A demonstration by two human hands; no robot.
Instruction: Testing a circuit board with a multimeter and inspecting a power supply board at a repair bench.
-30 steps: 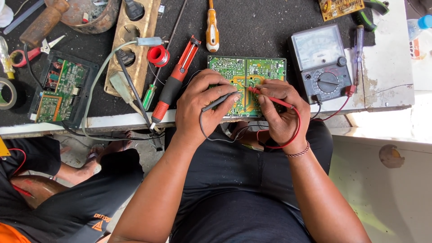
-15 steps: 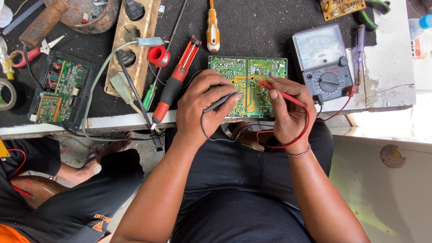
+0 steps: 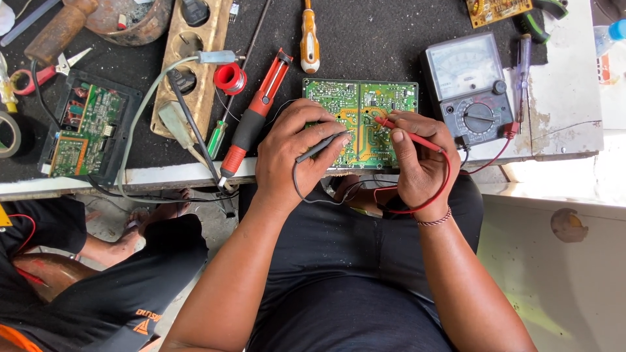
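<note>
Head view: green circuit board (image 3: 360, 124) lying at table (image 3: 391, 39) near edge. Left hand (image 3: 297, 150) fingers pinching black probe (image 3: 321, 146), right hand (image 3: 417, 160) fingers pinching red probe (image 3: 407, 135); both tips converging on board centre, meter (image 3: 469, 88) sitting right of board.

Left hand (image 3: 297, 153) grips black probe (image 3: 321, 146), tip on green circuit board (image 3: 360, 120). Right hand (image 3: 420, 160) grips red probe (image 3: 407, 135), tip on same board. Analog multimeter (image 3: 468, 88) just right of board, red lead plugged in. Red desoldering pump (image 3: 255, 117) left of board; orange-handled screwdriver (image 3: 309, 36) above.
</note>
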